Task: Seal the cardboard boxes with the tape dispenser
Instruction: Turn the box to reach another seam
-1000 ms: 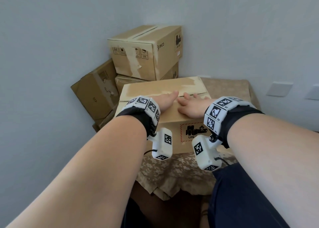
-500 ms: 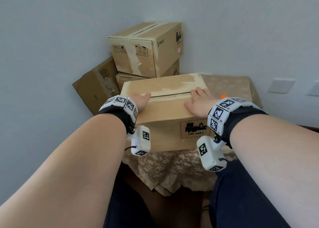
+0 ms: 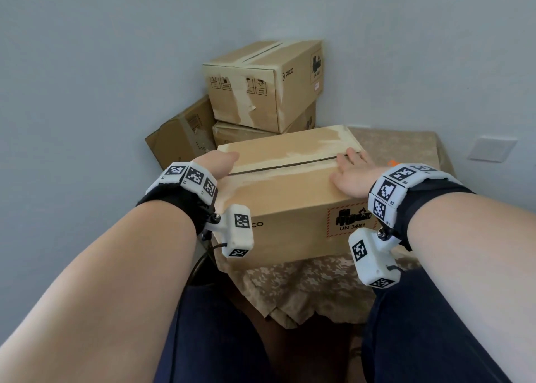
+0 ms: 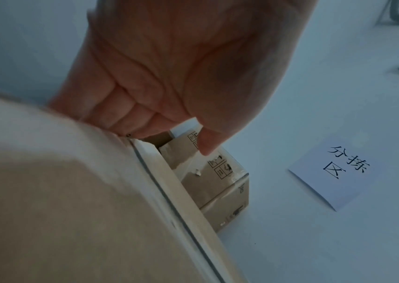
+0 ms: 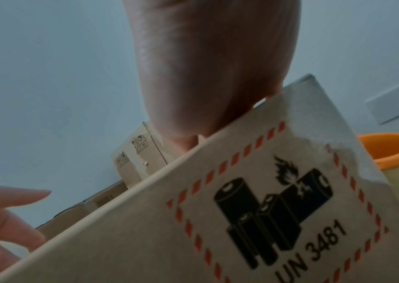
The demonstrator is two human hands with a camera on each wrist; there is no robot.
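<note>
At the far left a tilted box (image 3: 179,134) is leaning against the wall, beside two stacked boxes (image 3: 264,84) in the corner, the upper one printed PICO and streaked with old tape. Nearer, the left hand (image 3: 216,165) is resting on the left end of the cardboard box (image 3: 290,185); the left wrist view is showing its fingers (image 4: 130,113) bending down over that end edge by the seam, thumb sticking out free, so it is lightly gripping the box end. The box itself is sitting on a table draped with a patterned cloth (image 3: 313,284), its two top flaps meeting along a dark, untaped seam (image 3: 284,166), a red-dashed UN 3481 battery label (image 3: 352,218) facing the person. The right hand (image 3: 352,175) is lying flat on the right end of the lid, fingers straight and spread by the seam. Just right of the box, an orange-cored roll of tape (image 5: 394,153) is standing on the cloth, mostly hidden in the head view.
</note>
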